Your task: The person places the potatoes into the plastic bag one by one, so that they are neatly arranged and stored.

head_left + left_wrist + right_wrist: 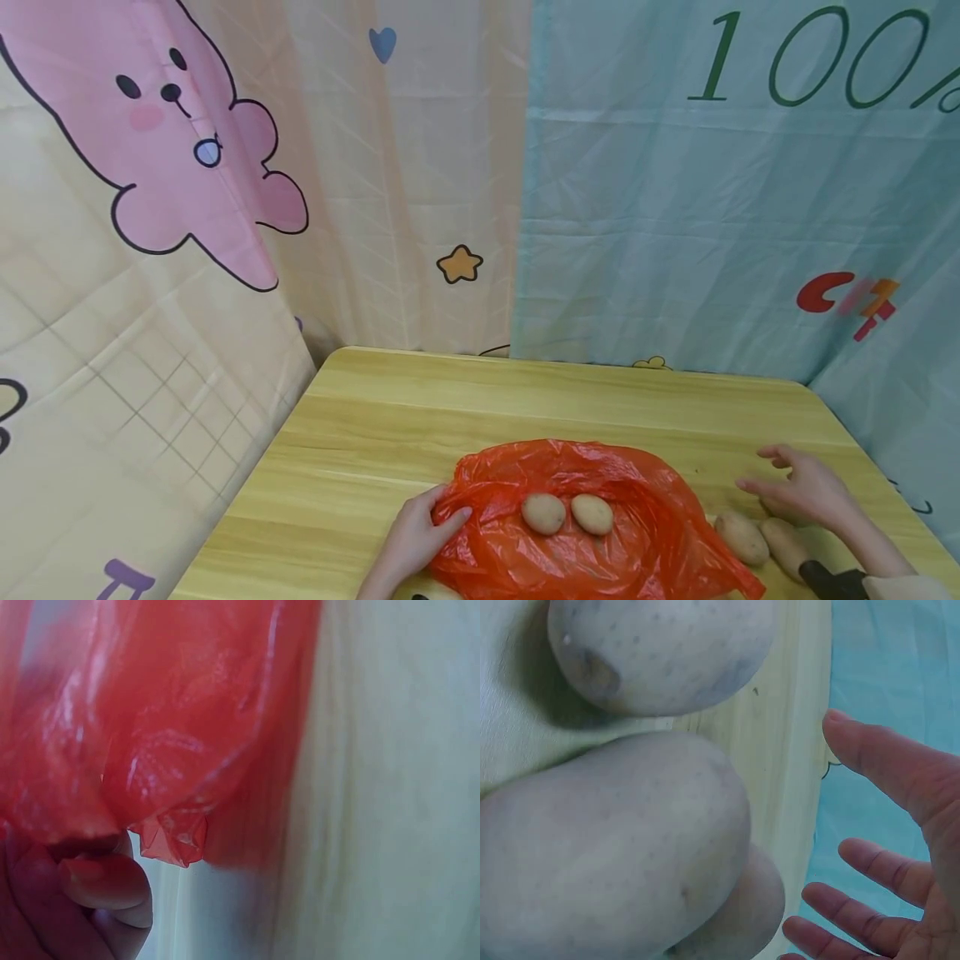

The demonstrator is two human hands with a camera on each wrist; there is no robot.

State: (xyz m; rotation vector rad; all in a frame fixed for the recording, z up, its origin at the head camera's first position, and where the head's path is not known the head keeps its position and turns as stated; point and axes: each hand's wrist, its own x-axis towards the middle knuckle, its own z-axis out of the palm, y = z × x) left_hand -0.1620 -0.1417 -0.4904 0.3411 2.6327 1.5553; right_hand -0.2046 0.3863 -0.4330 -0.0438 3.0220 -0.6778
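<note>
A red plastic bag (pixel 637 550) lies spread on the table with its mouth open, and two potatoes (pixel 543 513) rest in it side by side. At its left edge my left hand (pixel 416 529) pinches the thin plastic; the left wrist view has the curled fingers (pixel 109 881) under the hanging bag. My right hand (pixel 806 487) hovers at the right, above several loose potatoes (pixel 742 537). In the right wrist view its fingers are spread and hold nothing, beside a large potato (pixel 615 847) and another potato (pixel 664 652).
The wooden table (pixel 360 417) ends at a back edge in front of hanging printed curtains (pixel 637 208). A pale object with a dark part (pixel 438 593) shows partly at the bottom, below the left hand. A black strap (pixel 828 581) is on the right wrist.
</note>
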